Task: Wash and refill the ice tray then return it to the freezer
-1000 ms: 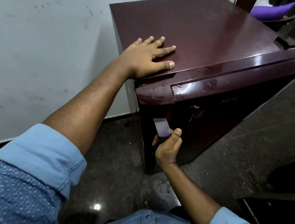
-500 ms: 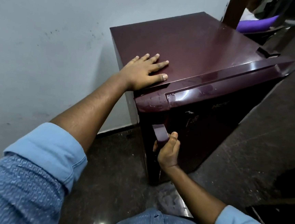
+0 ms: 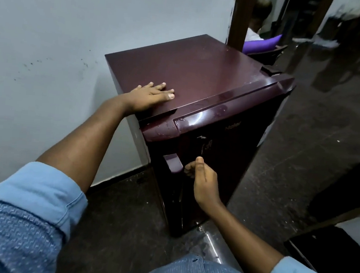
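At 12 o'clock, fridge (image 3: 201, 77) w/ door shut. Left hand (image 3: 148, 97) flat on top, fingers spread, holding nothing. Right hand (image 3: 203, 179) loosely curled beside door handle (image 3: 173, 163), at its 3 o'clock. Ice tray not visible.

1. the fridge (image 3: 192, 78) is a small, single-door unit in glossy dark maroon, standing upright on the dark floor with its back and left side close to the pale wall.
2. its flat top is bare apart from a hand resting near the front left corner.
3. the door (image 3: 227, 162) is shut; its rounded top edge is scuffed, with patches of peeling finish, and scratches mark the front face.
4. a maroon handle (image 3: 172, 161) juts from the door's left edge, below the top trim.
5. the ice tray cannot be seen.
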Action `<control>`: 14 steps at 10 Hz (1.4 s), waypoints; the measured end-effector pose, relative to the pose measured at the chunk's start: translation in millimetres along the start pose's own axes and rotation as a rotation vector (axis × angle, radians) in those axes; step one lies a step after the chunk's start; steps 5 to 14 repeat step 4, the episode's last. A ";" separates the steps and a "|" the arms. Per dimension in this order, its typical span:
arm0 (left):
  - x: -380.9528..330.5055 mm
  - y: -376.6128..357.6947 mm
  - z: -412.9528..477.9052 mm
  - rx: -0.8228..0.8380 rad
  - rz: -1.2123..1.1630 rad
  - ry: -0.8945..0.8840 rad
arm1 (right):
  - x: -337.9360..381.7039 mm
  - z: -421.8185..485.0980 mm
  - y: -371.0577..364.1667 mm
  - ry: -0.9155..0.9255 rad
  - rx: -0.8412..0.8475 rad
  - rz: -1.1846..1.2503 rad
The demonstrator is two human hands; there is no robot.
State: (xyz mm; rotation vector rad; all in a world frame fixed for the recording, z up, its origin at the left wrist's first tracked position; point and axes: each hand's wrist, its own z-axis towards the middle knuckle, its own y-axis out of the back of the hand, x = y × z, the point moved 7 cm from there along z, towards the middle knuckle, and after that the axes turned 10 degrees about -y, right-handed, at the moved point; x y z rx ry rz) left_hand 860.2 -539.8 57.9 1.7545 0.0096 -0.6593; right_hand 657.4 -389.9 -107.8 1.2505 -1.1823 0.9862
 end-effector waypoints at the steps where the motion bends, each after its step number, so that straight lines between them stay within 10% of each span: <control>1: -13.6 1.1 -9.4 0.006 -0.122 0.021 | 14.6 -4.3 20.5 0.058 -0.045 -0.067; 4: -49.6 -24.9 -23.4 -0.038 0.176 0.055 | 58.9 -7.2 65.0 0.290 -0.170 -0.649; 14: -49.6 -24.9 -23.4 -0.038 0.176 0.055 | 58.9 -7.2 65.0 0.290 -0.170 -0.649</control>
